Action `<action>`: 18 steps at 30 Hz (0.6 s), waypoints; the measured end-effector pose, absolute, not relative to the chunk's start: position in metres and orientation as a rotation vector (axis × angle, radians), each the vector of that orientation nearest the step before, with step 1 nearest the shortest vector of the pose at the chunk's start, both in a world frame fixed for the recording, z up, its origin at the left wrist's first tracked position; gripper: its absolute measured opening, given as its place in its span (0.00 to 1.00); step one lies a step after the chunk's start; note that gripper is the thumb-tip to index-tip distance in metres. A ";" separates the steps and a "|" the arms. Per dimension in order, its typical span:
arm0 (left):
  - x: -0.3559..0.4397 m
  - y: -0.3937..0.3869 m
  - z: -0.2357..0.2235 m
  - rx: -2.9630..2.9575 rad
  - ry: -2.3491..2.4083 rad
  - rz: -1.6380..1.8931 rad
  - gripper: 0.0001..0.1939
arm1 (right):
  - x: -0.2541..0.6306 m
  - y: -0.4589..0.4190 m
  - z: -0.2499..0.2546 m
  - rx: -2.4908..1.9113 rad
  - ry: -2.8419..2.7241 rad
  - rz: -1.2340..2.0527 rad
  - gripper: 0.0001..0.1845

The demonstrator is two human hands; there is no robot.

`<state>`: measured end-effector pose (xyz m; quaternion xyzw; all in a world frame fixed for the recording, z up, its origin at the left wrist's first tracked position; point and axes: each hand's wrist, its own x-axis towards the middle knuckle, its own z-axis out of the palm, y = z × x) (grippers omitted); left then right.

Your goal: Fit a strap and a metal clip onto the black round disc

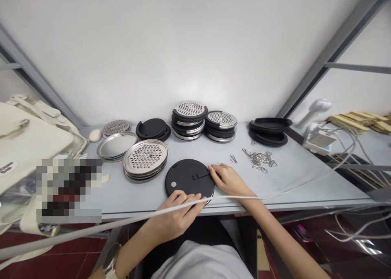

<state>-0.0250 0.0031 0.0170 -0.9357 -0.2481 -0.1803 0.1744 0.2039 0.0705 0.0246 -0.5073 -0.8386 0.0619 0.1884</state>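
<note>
A round black plastic disc [187, 178] lies near the table's front edge, with a small pale dot and a narrow recessed strip on its upper face. My left hand [179, 211] has its fingers curled over the near rim of this disc. At the right rim, by the end of the strip, the fingertips of my right hand [226, 178] are pressed together on the disc; anything small between them is hidden. Behind my right hand lies one metal snap hook [233, 159], and further right a loose heap of snap hooks [262, 159].
Left of the disc stand stacked metal grater plates [146, 159] and plain metal plates [117, 145]. Along the wall are black holders [152, 129] and two stacks of assembled graters [189, 120]. More black holders [270, 131] sit right. A white cable [146, 218] crosses in front.
</note>
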 end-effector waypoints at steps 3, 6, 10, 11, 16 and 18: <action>-0.025 0.003 0.018 -2.645 -0.705 -0.520 0.21 | 0.204 0.070 0.025 -1.425 -2.356 0.188 0.20; -0.025 0.003 0.017 -2.642 -0.704 -0.525 0.21 | 0.204 0.071 0.025 -1.427 -2.353 0.189 0.21; -0.025 0.003 0.017 -2.637 -0.705 -0.518 0.21 | 0.204 0.070 0.026 -1.422 -2.353 0.189 0.21; -0.025 0.003 0.017 -2.638 -0.706 -0.517 0.21 | 0.204 0.070 0.026 -1.419 -2.355 0.192 0.21; -0.025 0.003 0.017 -2.654 -0.703 -0.510 0.21 | 0.204 0.070 0.027 -1.425 -2.353 0.208 0.21; -0.025 0.003 0.017 -2.655 -0.700 -0.511 0.21 | 0.204 0.070 0.027 -1.429 -2.349 0.209 0.21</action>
